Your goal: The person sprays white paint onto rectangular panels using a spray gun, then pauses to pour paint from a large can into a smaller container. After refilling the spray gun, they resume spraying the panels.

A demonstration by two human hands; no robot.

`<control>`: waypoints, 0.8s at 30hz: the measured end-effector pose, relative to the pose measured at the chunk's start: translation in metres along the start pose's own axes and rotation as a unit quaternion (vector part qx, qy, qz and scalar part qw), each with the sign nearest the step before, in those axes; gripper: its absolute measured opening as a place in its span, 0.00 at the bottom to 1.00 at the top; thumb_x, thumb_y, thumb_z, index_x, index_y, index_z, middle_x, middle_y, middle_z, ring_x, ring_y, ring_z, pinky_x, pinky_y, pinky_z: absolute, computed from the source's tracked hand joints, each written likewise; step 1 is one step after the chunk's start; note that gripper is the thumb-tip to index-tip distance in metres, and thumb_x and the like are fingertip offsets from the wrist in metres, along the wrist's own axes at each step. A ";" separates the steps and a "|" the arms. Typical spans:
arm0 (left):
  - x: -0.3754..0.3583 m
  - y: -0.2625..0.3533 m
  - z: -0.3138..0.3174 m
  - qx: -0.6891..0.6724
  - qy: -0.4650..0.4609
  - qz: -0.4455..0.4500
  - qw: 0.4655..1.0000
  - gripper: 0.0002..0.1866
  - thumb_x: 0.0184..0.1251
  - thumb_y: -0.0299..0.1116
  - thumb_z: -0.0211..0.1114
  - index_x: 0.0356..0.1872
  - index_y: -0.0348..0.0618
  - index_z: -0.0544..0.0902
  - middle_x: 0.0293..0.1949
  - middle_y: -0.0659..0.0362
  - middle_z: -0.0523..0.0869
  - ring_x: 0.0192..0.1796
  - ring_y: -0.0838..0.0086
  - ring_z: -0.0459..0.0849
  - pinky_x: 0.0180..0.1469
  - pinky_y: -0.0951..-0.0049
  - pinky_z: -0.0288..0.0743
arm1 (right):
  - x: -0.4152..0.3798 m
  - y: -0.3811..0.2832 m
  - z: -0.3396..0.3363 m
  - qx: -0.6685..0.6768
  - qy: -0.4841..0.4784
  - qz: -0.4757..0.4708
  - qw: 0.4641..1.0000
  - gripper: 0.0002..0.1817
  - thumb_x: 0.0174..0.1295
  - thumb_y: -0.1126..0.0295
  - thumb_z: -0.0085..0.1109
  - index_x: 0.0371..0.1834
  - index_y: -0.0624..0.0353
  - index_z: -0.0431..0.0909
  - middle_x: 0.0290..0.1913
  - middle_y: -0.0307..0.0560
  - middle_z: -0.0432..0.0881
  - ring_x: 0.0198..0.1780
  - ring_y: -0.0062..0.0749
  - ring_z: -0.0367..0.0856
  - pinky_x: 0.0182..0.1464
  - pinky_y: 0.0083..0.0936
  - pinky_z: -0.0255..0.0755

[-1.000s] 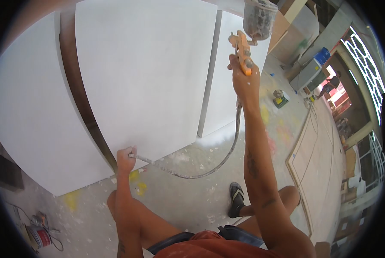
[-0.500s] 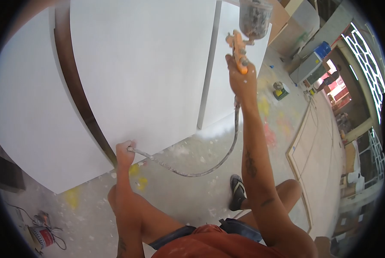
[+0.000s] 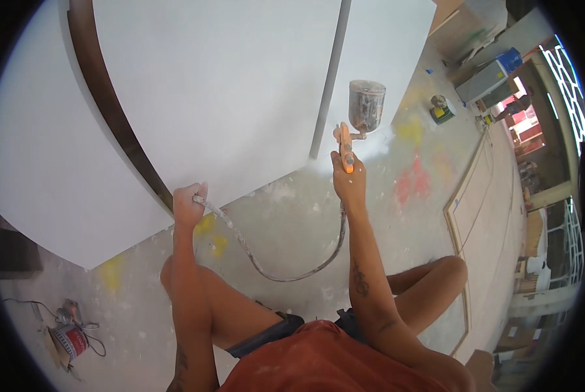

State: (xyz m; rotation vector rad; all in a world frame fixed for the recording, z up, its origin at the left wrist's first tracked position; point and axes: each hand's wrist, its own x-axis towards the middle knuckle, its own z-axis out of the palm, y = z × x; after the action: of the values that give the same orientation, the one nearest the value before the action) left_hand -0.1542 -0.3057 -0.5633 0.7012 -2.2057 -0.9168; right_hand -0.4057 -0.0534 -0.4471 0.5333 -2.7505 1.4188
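Observation:
My right hand point(image 3: 350, 184) is closed round the handle of an orange spray gun point(image 3: 346, 147). A paint-stained metal cup point(image 3: 367, 108) sits upright on the gun. From below that hand a spattered air hose point(image 3: 286, 279) hangs in a loop across to my left hand point(image 3: 189, 204), whose fingers are wrapped round it. White panels point(image 3: 220, 85) stand in front of me, with a dark gap point(image 3: 109, 111) between two of them and a grey edge strip point(image 3: 331, 78) near the gun. Pale haze shows beside the gun, low on the right panel.
Paint-spotted concrete floor point(image 3: 292, 215) lies beneath me. A paint can point(image 3: 441, 112) stands at the right, near a long pale board point(image 3: 485, 215). A person point(image 3: 518, 106) is far off at the right. At lower left sit a red-and-white bucket point(image 3: 69, 341) and a corded tool point(image 3: 69, 312).
My right hand has brought the spray gun down and slightly left, toward the panel's lower edge. The hose loop hangs deeper. My left hand sits a little higher in view, and the view has shifted.

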 end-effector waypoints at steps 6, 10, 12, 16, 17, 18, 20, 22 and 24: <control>-0.003 0.000 -0.006 0.005 -0.005 0.011 1.000 0.23 0.71 0.32 0.66 0.16 0.34 0.68 0.15 0.47 0.64 0.18 0.54 0.59 0.23 0.60 0.57 | -0.027 0.051 0.020 -0.033 -0.011 0.047 0.998 0.16 0.68 0.63 0.61 0.37 0.70 0.79 0.33 0.67 0.83 0.34 0.63 0.81 0.41 0.46 0.73; -0.004 0.004 -0.012 -0.006 0.006 0.027 1.000 0.25 0.71 0.33 0.66 0.17 0.34 0.65 0.15 0.50 0.59 0.19 0.60 0.55 0.23 0.61 0.54 | -0.038 0.086 0.034 -0.059 -0.019 0.057 0.996 0.16 0.68 0.63 0.59 0.41 0.70 0.81 0.35 0.69 0.84 0.38 0.65 0.83 0.43 0.46 0.75; -0.004 0.005 -0.014 -0.004 0.008 0.027 1.000 0.25 0.71 0.33 0.66 0.17 0.34 0.65 0.15 0.49 0.59 0.19 0.58 0.55 0.23 0.61 0.54 | -0.044 0.096 0.040 -0.071 -0.022 0.069 0.995 0.17 0.68 0.63 0.59 0.42 0.70 0.82 0.35 0.69 0.84 0.40 0.65 0.84 0.44 0.46 0.75; -0.006 0.006 -0.019 0.014 0.008 0.026 1.000 0.23 0.69 0.32 0.67 0.17 0.34 0.68 0.16 0.45 0.65 0.19 0.50 0.62 0.24 0.59 0.59 | -0.054 0.113 0.048 0.001 -0.043 0.140 0.989 0.18 0.68 0.62 0.60 0.44 0.71 0.82 0.37 0.69 0.85 0.42 0.65 0.85 0.46 0.46 0.75; -0.006 0.005 -0.020 0.015 0.008 0.025 1.000 0.23 0.69 0.32 0.67 0.17 0.34 0.68 0.16 0.45 0.65 0.19 0.50 0.62 0.24 0.59 0.59 | -0.056 0.117 0.051 0.001 -0.044 0.140 0.989 0.18 0.68 0.62 0.60 0.44 0.71 0.82 0.37 0.69 0.85 0.42 0.65 0.85 0.46 0.46 0.75; -0.006 0.005 -0.022 0.020 0.007 0.024 0.999 0.23 0.69 0.32 0.67 0.17 0.34 0.69 0.16 0.45 0.65 0.19 0.50 0.62 0.24 0.59 0.59 | -0.057 0.127 0.054 0.003 -0.039 0.131 0.991 0.18 0.68 0.62 0.60 0.45 0.72 0.81 0.37 0.69 0.86 0.42 0.63 0.86 0.46 0.46 0.75; -0.007 0.006 -0.025 0.025 0.007 0.022 0.999 0.23 0.69 0.32 0.67 0.17 0.34 0.69 0.15 0.45 0.65 0.19 0.50 0.62 0.24 0.58 0.59 | -0.057 0.141 0.058 0.005 -0.035 0.121 0.992 0.19 0.68 0.62 0.60 0.45 0.72 0.81 0.37 0.68 0.86 0.42 0.62 0.86 0.46 0.45 0.75; -0.009 0.007 -0.027 0.029 0.001 0.000 1.000 0.23 0.69 0.32 0.67 0.17 0.34 0.69 0.15 0.45 0.65 0.19 0.50 0.62 0.24 0.58 0.58 | -0.057 0.145 0.060 -0.048 -0.032 0.112 0.992 0.17 0.69 0.63 0.59 0.44 0.71 0.81 0.37 0.64 0.86 0.40 0.58 0.86 0.45 0.43 0.75; -0.011 0.000 -0.025 0.021 0.007 0.009 1.000 0.24 0.71 0.33 0.66 0.16 0.34 0.67 0.15 0.47 0.63 0.18 0.54 0.59 0.23 0.59 0.57 | -0.060 0.143 0.060 -0.038 -0.031 0.111 0.993 0.16 0.69 0.64 0.59 0.43 0.71 0.80 0.36 0.63 0.86 0.39 0.56 0.86 0.45 0.42 0.75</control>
State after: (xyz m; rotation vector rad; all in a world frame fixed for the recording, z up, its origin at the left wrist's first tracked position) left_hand -0.1291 -0.3088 -0.5530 0.7047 -2.2212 -0.8568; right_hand -0.3826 -0.0066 -0.6055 0.2820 -2.9790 1.3499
